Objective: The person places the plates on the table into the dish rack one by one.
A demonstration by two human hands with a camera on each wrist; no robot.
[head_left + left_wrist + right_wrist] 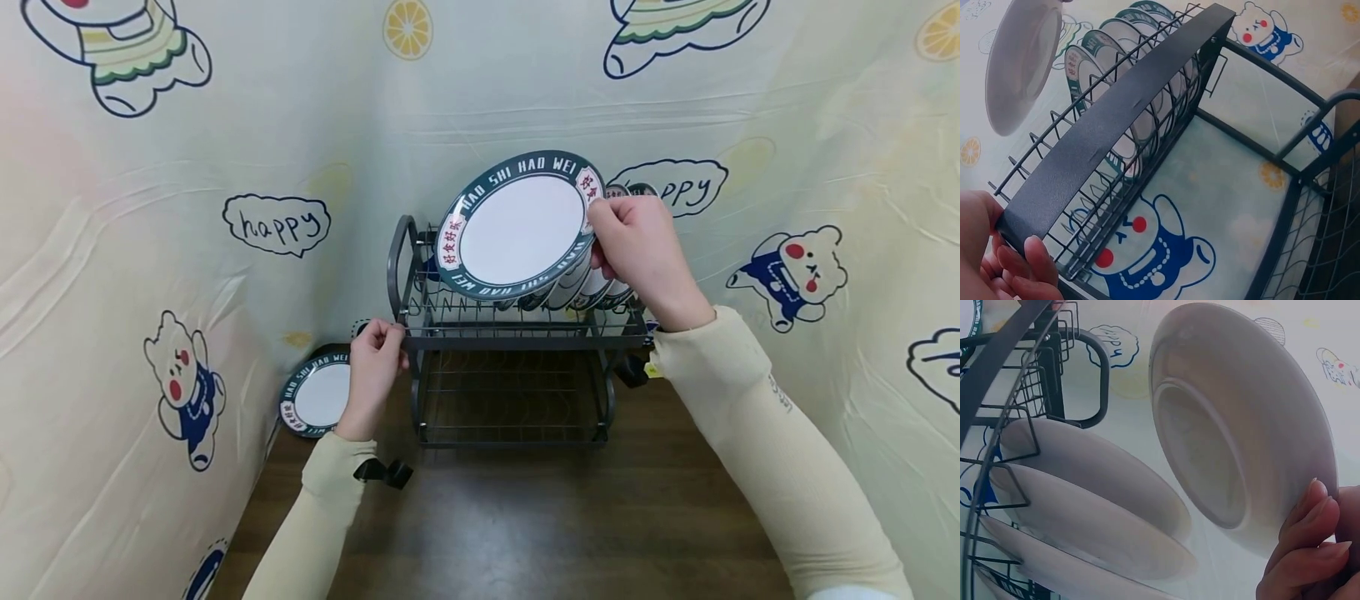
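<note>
A white plate (521, 229) with a dark green lettered rim is pinched at its right edge by my right hand (637, 250). It is tilted above the upper tier of a black dish rack (517, 342), and its pale underside shows in the right wrist view. My left hand (375, 371) grips the rack's front left corner; in the left wrist view the thumb and fingers (1038, 259) lie around the end of the flat front bar. Several similar plates (1091, 519) stand on edge in the wire slots of the upper tier, toward the right, partly hidden in the head view.
Left of the rack, another green-rimmed plate (322, 396) is partly behind my left hand. The rack's lower wire tier (513, 400) sits low over the brown wooden surface (525, 517). A printed cloth (285, 108) hangs behind and at both sides.
</note>
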